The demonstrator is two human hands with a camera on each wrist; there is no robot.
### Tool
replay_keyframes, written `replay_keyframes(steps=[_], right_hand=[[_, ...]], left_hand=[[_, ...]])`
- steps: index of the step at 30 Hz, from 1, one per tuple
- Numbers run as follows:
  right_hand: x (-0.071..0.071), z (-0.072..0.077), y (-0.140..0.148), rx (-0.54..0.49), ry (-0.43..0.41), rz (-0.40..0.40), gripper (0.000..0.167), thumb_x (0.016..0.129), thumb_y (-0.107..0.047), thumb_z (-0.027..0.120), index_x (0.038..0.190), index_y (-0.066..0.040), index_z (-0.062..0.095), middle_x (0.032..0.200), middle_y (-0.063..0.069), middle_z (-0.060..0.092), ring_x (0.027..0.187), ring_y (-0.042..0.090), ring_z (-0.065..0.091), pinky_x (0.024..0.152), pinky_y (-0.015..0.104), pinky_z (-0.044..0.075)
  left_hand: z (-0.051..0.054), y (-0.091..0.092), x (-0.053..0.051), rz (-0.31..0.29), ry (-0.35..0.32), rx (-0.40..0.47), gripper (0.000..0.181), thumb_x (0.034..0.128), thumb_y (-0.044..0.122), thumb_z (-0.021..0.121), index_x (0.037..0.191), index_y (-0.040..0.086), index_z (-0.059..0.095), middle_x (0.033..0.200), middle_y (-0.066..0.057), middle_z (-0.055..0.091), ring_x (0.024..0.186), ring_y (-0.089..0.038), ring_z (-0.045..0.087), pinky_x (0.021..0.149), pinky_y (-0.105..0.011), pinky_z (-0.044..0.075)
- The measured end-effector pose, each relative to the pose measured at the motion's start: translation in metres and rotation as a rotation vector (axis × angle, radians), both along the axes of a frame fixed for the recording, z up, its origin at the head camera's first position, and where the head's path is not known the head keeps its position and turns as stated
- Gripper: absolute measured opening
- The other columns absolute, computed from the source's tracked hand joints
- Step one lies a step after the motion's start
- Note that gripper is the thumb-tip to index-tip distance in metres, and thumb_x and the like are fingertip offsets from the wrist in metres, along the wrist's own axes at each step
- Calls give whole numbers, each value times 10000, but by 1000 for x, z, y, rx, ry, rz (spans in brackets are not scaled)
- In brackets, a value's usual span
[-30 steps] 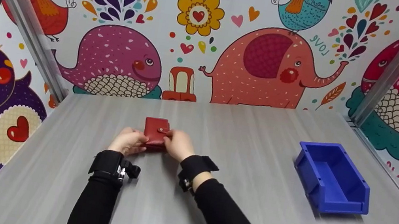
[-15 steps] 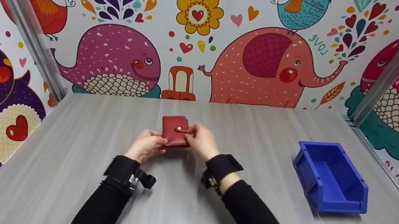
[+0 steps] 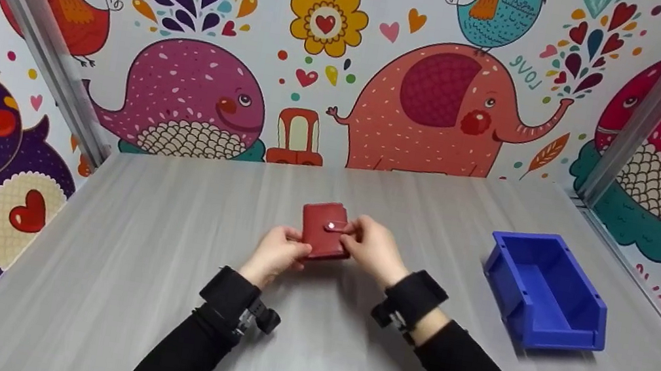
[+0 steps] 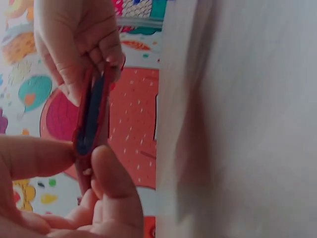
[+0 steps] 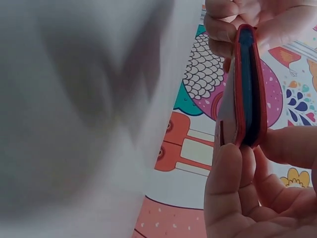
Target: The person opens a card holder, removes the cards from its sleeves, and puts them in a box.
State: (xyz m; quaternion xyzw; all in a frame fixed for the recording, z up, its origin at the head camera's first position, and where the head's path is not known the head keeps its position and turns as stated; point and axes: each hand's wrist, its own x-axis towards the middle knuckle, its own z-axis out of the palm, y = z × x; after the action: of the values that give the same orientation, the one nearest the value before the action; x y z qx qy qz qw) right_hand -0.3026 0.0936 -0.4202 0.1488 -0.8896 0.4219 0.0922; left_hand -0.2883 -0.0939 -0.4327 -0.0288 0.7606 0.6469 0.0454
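Observation:
A red wallet (image 3: 320, 234) with a snap strap is held above the table between both hands. My left hand (image 3: 278, 251) pinches its lower left edge between thumb and fingers. On the other side, my right hand (image 3: 375, 249) pinches the right edge beside the strap's metal snap. In the left wrist view the wallet (image 4: 93, 116) appears edge-on, with a dark inside showing between its red covers. The right wrist view also shows the wallet (image 5: 249, 89) edge-on, its covers close together and a gap between them.
To the right of the hands a blue plastic bin (image 3: 542, 292) stands on the grey table (image 3: 167, 213). Patterned walls with cartoon animals (image 3: 435, 109) enclose the back and sides, joined by metal corner posts (image 3: 645, 122).
Both hands have carried the wallet to the right across the table, keeping their pinch on it. The blue bin has stayed in its place.

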Motion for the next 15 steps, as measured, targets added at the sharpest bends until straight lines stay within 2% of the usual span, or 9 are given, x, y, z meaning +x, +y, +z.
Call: replay_keyframes(steps=[9, 15], right_hand=[[16, -12, 33, -50, 18, 55, 73, 871, 15, 680, 911, -6, 623, 782, 31, 611, 690, 129, 546, 611, 270, 453], [27, -18, 49, -56, -27, 82, 75, 865, 33, 673, 910, 17, 615, 783, 35, 601, 694, 128, 544, 621, 253, 451]], left_hand=[[-6, 23, 17, -120, 114, -132, 196, 850, -18, 640, 998, -86, 533, 857, -143, 645, 650, -186, 598, 571, -282, 524], [-8, 32, 26, -201, 123, -213, 200, 856, 5, 668, 979, -63, 525, 794, -96, 623, 599, -159, 588, 587, -338, 559]])
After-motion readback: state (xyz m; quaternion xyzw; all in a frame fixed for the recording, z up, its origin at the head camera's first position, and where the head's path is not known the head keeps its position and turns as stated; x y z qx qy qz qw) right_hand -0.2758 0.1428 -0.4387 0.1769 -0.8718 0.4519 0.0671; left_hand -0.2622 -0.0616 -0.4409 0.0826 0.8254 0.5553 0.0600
